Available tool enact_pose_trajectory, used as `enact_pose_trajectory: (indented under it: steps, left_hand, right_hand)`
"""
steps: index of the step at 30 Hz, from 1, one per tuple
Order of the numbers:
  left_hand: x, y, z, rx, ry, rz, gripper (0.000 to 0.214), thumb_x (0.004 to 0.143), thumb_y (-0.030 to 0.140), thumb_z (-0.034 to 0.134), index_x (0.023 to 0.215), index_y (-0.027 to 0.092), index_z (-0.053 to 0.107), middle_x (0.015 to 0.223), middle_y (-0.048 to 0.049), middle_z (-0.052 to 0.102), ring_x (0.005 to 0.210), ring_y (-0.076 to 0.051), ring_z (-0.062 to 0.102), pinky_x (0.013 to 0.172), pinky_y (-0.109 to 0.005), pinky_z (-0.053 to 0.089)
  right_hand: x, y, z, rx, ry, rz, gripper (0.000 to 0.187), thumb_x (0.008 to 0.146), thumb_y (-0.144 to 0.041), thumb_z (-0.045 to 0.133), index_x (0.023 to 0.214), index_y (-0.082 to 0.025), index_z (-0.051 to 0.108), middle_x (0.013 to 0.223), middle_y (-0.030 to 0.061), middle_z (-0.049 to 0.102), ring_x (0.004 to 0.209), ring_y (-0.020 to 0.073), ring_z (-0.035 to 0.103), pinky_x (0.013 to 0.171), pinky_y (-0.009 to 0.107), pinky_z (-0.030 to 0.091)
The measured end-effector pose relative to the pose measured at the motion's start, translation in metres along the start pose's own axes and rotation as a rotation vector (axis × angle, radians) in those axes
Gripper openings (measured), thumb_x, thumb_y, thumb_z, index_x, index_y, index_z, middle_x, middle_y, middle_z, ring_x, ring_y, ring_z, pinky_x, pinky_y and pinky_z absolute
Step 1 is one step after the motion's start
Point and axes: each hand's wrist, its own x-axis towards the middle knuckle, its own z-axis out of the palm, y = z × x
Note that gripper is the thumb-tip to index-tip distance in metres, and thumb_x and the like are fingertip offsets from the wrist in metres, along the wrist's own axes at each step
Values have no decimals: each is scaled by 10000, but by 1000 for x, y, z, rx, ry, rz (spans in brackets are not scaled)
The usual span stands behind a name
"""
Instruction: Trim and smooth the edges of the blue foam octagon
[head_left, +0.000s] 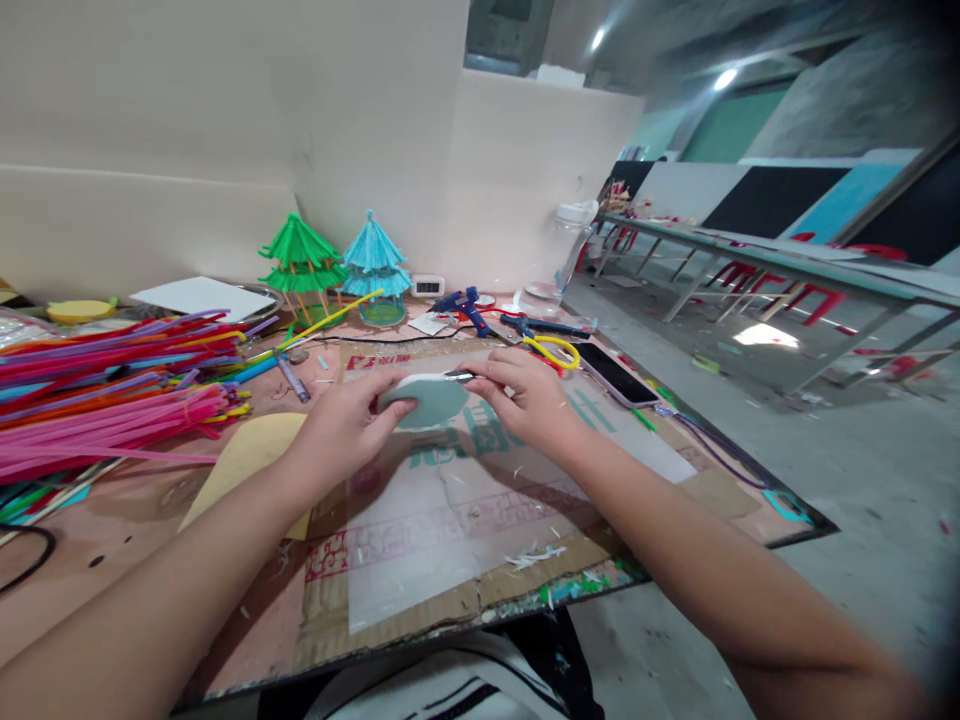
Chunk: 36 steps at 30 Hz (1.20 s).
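Observation:
My left hand (346, 422) grips a round pale green foam disc (433, 400), fingers curled round its left edge, just above the cardboard mat (480, 520). My right hand (525, 398) is closed on a small metal-tipped tool (457, 376), likely a craft knife, whose tip lies at the disc's top edge. Both hands are over the middle of the table.
A heap of coloured pipe cleaners (105, 390) lies at the left. Green (301, 268) and blue (375, 270) pagoda models stand at the back by the wall. A blue glue gun (463, 306), yellow-handled scissors (555, 350) and a phone (615, 374) lie behind my hands. A tan paper piece (251, 455) lies under my left forearm.

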Motion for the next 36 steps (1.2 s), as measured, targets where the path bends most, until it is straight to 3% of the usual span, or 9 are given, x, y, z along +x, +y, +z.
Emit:
enact_pose_trajectory:
  steps: [13, 23, 30, 36]
  left_hand:
    - [0, 0, -1, -37, -1, -21, 302, 896, 355, 547, 1118, 193, 672, 1011, -54, 734, 876, -220, 662, 789, -325, 499]
    - [1, -1, 1, -72, -16, -34, 295, 894, 360, 549, 1087, 176, 673, 1017, -62, 721, 878, -219, 646, 830, -346, 489]
    - [2, 0, -1, -66, 0, -44, 292, 898, 337, 554, 1126, 191, 664, 1024, -51, 714, 877, -211, 639, 807, -327, 478]
    - [1, -2, 0, -25, -6, -28, 274, 915, 343, 547, 1112, 193, 664, 979, -44, 718, 836, -199, 639, 768, -309, 466]
  right_hand:
    - [-1, 6, 0, 12, -8, -63, 322, 976, -391, 509, 1104, -178, 714, 817, 56, 638, 781, 178, 570, 722, 305, 425]
    - [-1, 4, 1, 11, -21, -34, 317, 980, -389, 498, 1087, -191, 721, 819, 58, 655, 788, 180, 592, 730, 299, 435]
    - [-1, 4, 3, 56, 5, 32, 325, 986, -399, 480, 1092, -198, 713, 824, 53, 651, 770, 174, 581, 712, 296, 432]
    - [-1, 0, 3, 56, 0, 4, 342, 984, -404, 483, 1083, -178, 719, 777, 47, 626, 731, 169, 566, 687, 293, 422]
